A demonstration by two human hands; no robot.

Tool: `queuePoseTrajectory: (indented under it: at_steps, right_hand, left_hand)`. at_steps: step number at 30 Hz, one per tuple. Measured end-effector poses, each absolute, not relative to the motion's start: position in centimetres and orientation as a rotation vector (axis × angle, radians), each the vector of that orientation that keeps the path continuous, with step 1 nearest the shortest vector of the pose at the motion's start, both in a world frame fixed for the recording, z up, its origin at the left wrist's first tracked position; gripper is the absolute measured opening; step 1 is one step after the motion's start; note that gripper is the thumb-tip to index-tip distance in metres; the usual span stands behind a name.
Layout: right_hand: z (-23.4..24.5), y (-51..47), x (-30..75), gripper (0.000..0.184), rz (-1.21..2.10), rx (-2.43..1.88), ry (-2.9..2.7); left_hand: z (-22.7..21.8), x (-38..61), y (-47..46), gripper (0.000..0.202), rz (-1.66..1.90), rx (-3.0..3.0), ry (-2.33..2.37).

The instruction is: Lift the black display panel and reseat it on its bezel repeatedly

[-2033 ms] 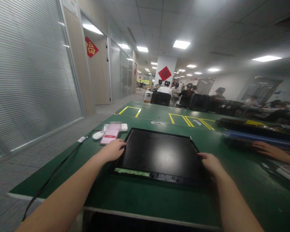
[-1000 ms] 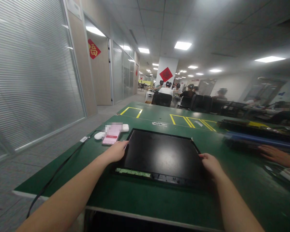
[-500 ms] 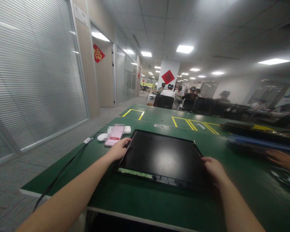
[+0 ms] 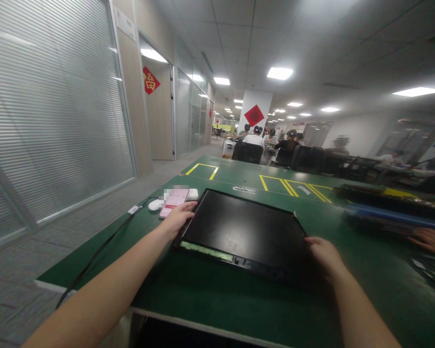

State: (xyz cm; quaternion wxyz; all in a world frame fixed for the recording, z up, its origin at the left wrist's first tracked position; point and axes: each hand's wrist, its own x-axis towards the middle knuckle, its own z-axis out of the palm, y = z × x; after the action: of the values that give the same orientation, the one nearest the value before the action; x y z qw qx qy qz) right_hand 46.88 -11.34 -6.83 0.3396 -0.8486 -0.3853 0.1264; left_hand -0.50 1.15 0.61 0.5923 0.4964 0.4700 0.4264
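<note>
The dark screen panel (image 4: 242, 227) is in front of the person, over the near part of the green table (image 4: 188, 295); I cannot tell if its underside touches the surface everywhere. Both hands are clamped on it, one at each short side. The left hand (image 4: 181, 218) holds the left edge, with the back of the hand upward and the fingers close together, pointing forward and to the right; its forearm comes in a long diagonal from the lower left. The right hand (image 4: 325, 255) holds the right edge, thumb along the top, its other fingers mostly hidden; this forearm rises from the lower right.

The screen face looks up. Its long axis goes from left to right, a little turned, so the right end is closer to the person. A green strip (image 4: 205, 251) lies along the left part of the near edge.

Just beyond the left hand is a phone (image 4: 174, 204) with a red bar; its text is too small to read. A cable label (image 4: 133, 210) is also not readable. At the right, another person's hand (image 4: 433, 240) is near a blue object (image 4: 395, 214). On the door, a red diamond sign (image 4: 152, 81) shows the gold character 福.
</note>
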Motion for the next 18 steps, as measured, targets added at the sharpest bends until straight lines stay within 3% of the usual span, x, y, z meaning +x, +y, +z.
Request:
queuePoseTrajectory:
  at_steps: [6,14,18]
  right_hand:
    - [-6.8,-11.4,46.8,0.038,0.404,-2.201,-0.934]
    - [-5.8,-11.5,46.2,0.045,0.437,-2.223,-0.905]
    - [-5.7,-11.6,46.0,0.043,0.403,-2.215,-0.915]
  left_hand:
    - [0.5,-0.3,1.1,0.057,1.021,0.922,0.994]
    - [0.3,-0.7,1.1,0.086,0.870,0.872,0.966]
    - [0.3,-0.7,1.1,0.089,0.834,0.895,0.940]
